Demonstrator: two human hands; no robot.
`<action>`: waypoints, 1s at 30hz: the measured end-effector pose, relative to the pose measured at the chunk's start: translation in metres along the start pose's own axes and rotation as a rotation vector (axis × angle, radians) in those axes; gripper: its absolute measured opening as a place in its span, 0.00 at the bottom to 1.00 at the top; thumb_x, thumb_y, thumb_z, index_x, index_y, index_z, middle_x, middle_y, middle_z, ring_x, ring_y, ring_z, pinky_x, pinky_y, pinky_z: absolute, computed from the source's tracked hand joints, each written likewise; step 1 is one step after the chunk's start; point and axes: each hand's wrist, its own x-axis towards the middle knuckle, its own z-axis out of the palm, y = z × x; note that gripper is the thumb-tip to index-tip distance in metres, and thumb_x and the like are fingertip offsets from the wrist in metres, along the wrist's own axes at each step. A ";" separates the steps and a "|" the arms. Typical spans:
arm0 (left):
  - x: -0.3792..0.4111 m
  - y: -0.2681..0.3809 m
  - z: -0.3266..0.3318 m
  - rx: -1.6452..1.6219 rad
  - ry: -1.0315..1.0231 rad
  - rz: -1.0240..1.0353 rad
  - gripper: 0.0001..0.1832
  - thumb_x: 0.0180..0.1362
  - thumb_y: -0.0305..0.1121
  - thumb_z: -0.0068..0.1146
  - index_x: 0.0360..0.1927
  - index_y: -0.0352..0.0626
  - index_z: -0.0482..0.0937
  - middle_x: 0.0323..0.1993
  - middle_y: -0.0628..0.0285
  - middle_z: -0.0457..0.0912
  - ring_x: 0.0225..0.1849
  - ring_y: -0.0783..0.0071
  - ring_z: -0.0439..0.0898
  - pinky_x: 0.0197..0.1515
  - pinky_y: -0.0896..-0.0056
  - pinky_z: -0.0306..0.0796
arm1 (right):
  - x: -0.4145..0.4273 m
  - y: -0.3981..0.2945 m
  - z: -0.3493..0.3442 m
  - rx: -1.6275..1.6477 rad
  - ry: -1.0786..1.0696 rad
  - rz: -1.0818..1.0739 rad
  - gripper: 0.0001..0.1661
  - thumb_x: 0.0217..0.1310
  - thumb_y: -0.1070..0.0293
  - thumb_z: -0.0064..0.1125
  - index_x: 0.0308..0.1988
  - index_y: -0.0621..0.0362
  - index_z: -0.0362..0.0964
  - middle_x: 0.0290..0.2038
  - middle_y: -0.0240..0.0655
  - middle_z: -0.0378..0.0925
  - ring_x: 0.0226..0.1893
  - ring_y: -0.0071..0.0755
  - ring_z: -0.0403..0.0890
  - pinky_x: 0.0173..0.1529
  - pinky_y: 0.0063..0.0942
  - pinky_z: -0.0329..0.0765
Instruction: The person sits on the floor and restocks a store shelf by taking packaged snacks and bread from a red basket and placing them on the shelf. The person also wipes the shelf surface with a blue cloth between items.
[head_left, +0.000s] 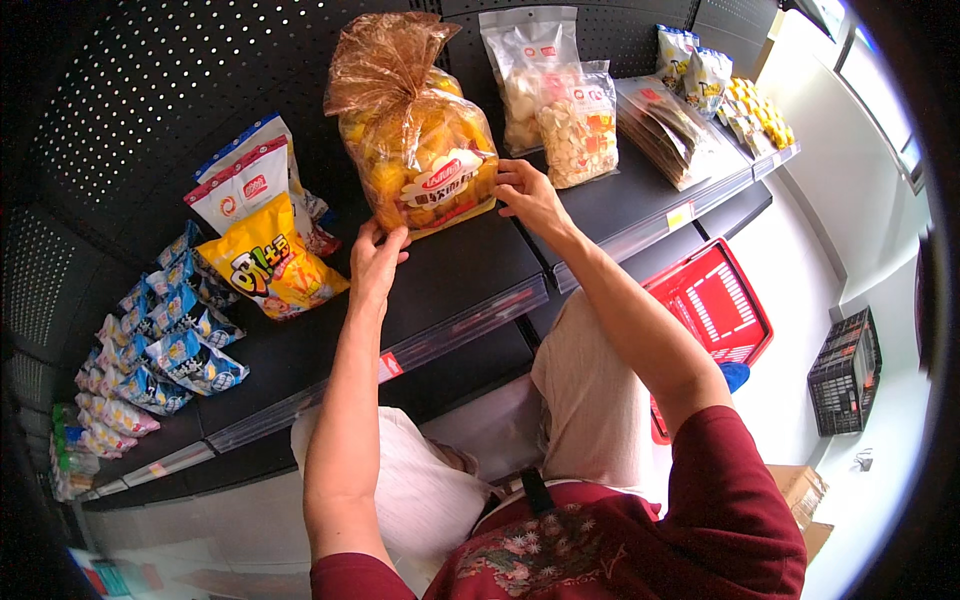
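Observation:
A large clear-and-brown plastic bag of bread rolls (420, 161), gathered at its top and printed on the front, stands on a black metal shelf (457, 277). At the bag's lower left corner is my left hand (375, 259), thumb against the front. My right hand (529, 196) holds the lower right side with bent fingertips. The bag is steadied between both hands; its back and most of its underside are hidden. Left of it, a yellow snack bag (274, 259) leans before white snack bags (244, 180). To the right stand two clear pouches of pale dried food (577, 131).
Small blue snack packets (195, 360) fill the shelf's left end. Flat brown packets (667, 127) and small bags (705, 79) sit farther right. A clear price rail (465, 322) edges the shelf. On the floor are a red shopping basket (720, 300) and a black crate (847, 375).

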 end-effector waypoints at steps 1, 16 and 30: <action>0.000 0.001 0.001 0.001 0.000 -0.003 0.24 0.64 0.40 0.58 0.60 0.38 0.71 0.52 0.57 0.80 0.48 0.68 0.83 0.45 0.73 0.77 | 0.000 0.000 -0.001 -0.003 -0.002 -0.002 0.30 0.64 0.65 0.57 0.63 0.61 0.63 0.52 0.43 0.77 0.49 0.31 0.79 0.47 0.30 0.81; -0.009 0.001 0.004 0.017 0.099 0.012 0.24 0.66 0.35 0.55 0.62 0.35 0.69 0.55 0.56 0.78 0.46 0.71 0.83 0.40 0.75 0.79 | 0.003 0.018 -0.003 -0.201 0.113 -0.059 0.25 0.65 0.68 0.54 0.60 0.63 0.65 0.47 0.41 0.78 0.45 0.30 0.80 0.42 0.30 0.84; -0.048 0.023 0.002 -0.373 -0.019 -0.214 0.17 0.69 0.47 0.53 0.33 0.44 0.77 0.21 0.66 0.77 0.16 0.83 0.71 0.15 0.81 0.61 | -0.024 -0.022 -0.011 -0.302 0.021 0.026 0.22 0.71 0.55 0.49 0.33 0.61 0.77 0.22 0.28 0.72 0.20 0.18 0.72 0.24 0.20 0.70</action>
